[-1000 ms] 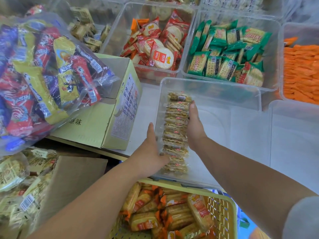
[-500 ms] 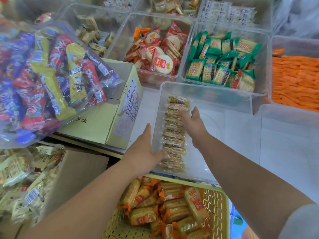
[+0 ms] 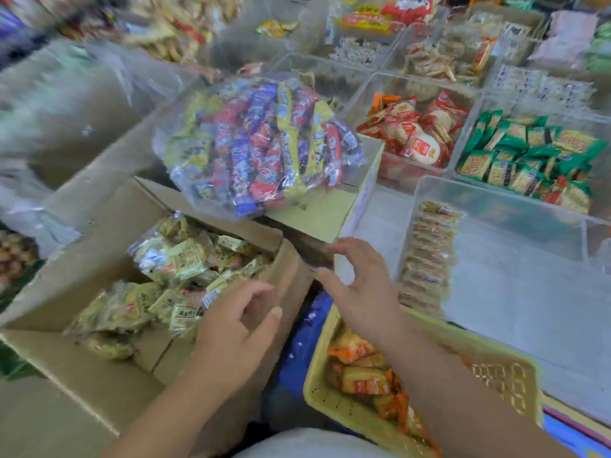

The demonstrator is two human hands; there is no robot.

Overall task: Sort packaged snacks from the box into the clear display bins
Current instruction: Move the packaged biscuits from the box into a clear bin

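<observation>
An open cardboard box (image 3: 82,282) at lower left holds several pale yellow-green snack packs (image 3: 172,259). My left hand (image 3: 236,328) hovers over the box's right edge, fingers apart, holding nothing. My right hand (image 3: 360,289) is beside it, open and empty, between the box and the clear bin (image 3: 515,285). A row of brown cracker packs (image 3: 428,256) stands along that bin's left wall. The view is blurred by motion.
A clear bag of red, blue and yellow snacks (image 3: 264,143) lies on a closed yellow-green carton (image 3: 324,213). A yellow basket (image 3: 334,395) with orange packs sits near me. Behind are bins of red-wrapped crackers (image 3: 413,133) and green packs (image 3: 529,150).
Both hands have let go of the cracker row in the clear bin and moved left toward the cardboard box. The camera has swung left and back.
</observation>
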